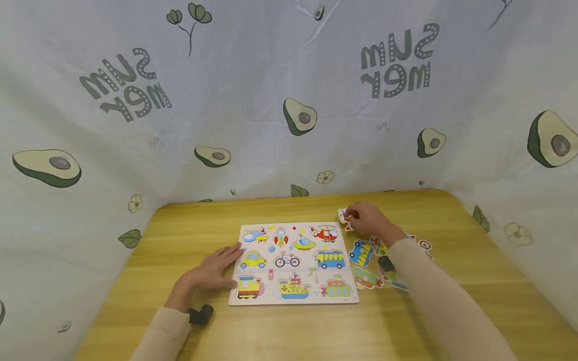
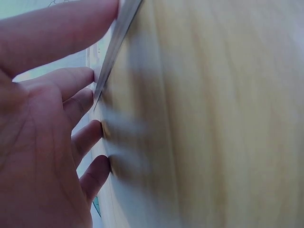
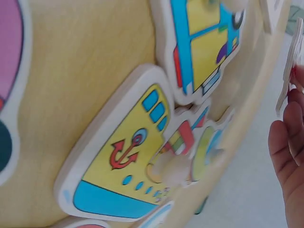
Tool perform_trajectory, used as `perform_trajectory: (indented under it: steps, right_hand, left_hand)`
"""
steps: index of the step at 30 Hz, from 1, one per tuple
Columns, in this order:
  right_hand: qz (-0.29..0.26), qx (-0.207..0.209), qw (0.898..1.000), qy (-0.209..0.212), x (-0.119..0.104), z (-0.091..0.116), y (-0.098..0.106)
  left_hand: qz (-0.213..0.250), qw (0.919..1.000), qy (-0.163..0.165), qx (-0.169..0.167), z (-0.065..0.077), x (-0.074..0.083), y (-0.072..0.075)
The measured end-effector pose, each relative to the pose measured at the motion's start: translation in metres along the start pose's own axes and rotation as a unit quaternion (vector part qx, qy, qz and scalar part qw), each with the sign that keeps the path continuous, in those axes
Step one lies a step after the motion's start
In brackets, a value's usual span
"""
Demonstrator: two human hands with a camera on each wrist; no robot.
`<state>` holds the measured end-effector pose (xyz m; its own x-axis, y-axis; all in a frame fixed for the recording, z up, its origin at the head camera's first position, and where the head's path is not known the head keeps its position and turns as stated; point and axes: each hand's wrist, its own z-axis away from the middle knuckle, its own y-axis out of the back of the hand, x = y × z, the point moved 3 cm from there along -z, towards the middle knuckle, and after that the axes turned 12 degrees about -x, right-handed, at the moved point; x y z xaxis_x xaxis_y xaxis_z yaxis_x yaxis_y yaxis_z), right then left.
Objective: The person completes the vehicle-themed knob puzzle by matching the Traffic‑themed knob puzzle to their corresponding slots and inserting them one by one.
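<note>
The puzzle board [image 1: 295,271] lies flat on the wooden table [image 1: 271,331], between the 2 hands. Its face carries 10 vehicle pictures in 3 rows: 4 in the far row, 3 in the middle and 3 in the near row.

The left hand [image 1: 215,271] is at the board's left edge, fingers extended and thumb spread well away from them. It grips nothing; the pressure applied cannot be told.

The right hand [image 1: 368,218] is beyond the board's far right corner. Its fingers are bent, pinching a white-edged piece [image 1: 341,216] with red markings; most of its picture is hidden.

Loose pieces lie right of the board, partly beneath the right forearm. Among them are a blue-and-yellow bus piece [image 1: 361,252] and, on its near side, a submarine piece [image 1: 365,277]. The right wrist view shows a ship piece [image 3: 118,156] beside the bus piece.

A pale cloth [image 1: 253,75] printed with avocados and mirrored lettering hangs at the far side.
</note>
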<state>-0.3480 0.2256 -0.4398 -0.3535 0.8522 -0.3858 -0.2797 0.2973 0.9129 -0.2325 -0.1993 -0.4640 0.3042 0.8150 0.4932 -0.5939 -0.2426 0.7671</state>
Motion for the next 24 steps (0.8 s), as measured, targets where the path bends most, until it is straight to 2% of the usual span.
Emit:
perform_trajectory:
  steps: [6,12,24]
  right_hand:
    - [0.012,0.001,1.0,0.008,-0.019,-0.005,0.005]
    - [0.005,-0.005,1.0,0.011,-0.031,-0.013,0.0]
    - [-0.003,-0.02,1.0,0.019,-0.049,-0.021,-0.016]
  left_hand:
    - [0.014,0.9999,0.003,0.0,0.002,0.0,0.001]
    - [0.016,0.9999,0.005,-0.002,0.005,-0.002,0.004]
    - [0.004,0.9998,0.001,-0.017,-0.002,-0.002,0.002]
